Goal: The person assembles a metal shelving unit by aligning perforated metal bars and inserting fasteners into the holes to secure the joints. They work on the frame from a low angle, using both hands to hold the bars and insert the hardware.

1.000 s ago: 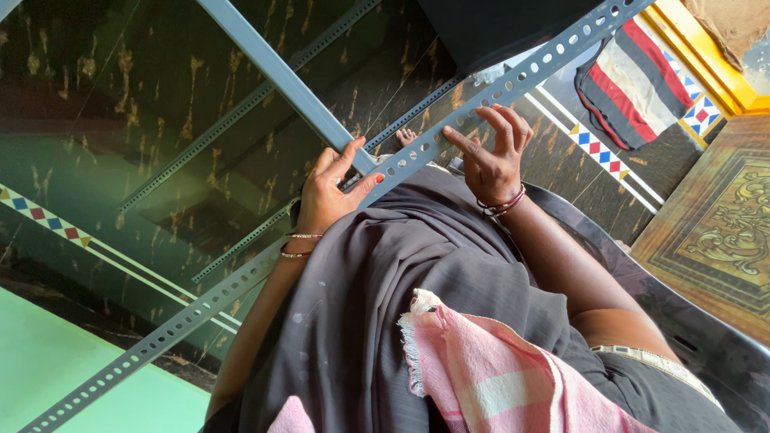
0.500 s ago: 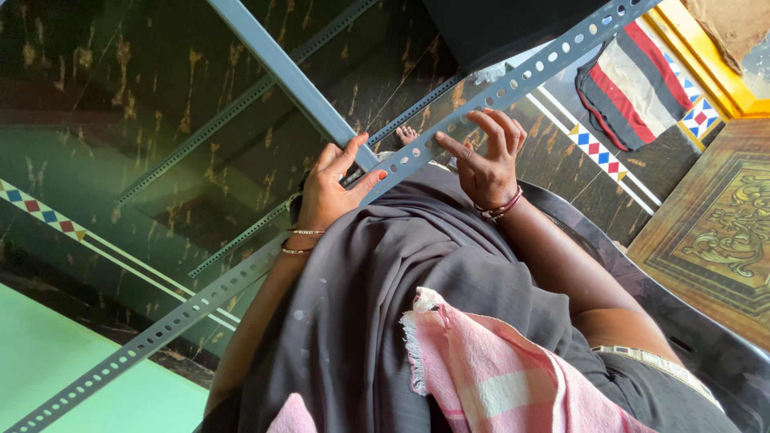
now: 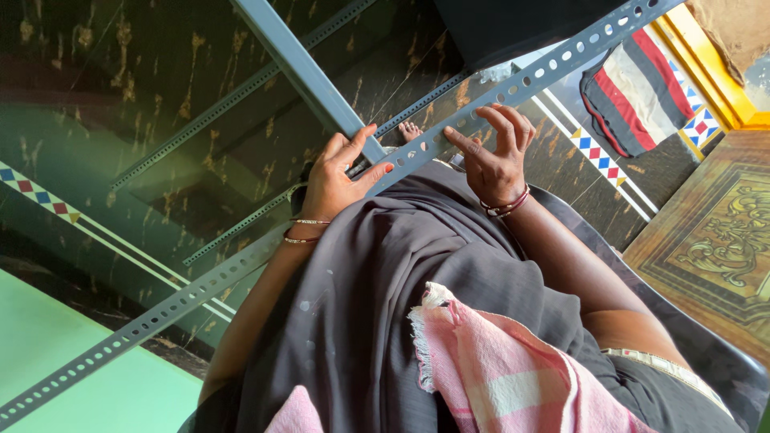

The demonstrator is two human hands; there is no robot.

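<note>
Flooring (image 3: 144, 88) of dark, gold-flecked stone is filling most of the head view, with a band of coloured diamond tiles (image 3: 40, 196) crossing it at the left and a green surface (image 3: 88, 385) lying at the bottom left corner. Grey cloth (image 3: 385, 297) is draping over the person's lap through the middle of the frame, and a pink checked towel (image 3: 505, 369) with a frayed edge is lying on top of it lower down. A long grey slotted angle bar (image 3: 184, 297), punched with holes along its length, is running diagonally from the bottom left to the top right and is resting across the lap; a second plain grey bar (image 3: 301, 68) is coming down from the top and meeting it at the knees. A carved wooden panel (image 3: 722, 248) is sitting at the right edge, and a striped red, black and white mat (image 3: 642, 88) is lying near the top right. The left hand (image 3: 337, 180) is pressing on the joint where the two bars are meeting, fingers spread and thumb lying along the slotted bar. The right hand (image 3: 497, 156) is resting just beside it on the same bar, fingers curled down onto the metal, though whether it is pinching anything small I cannot tell. Bangles (image 3: 504, 207) are circling both wrists
</note>
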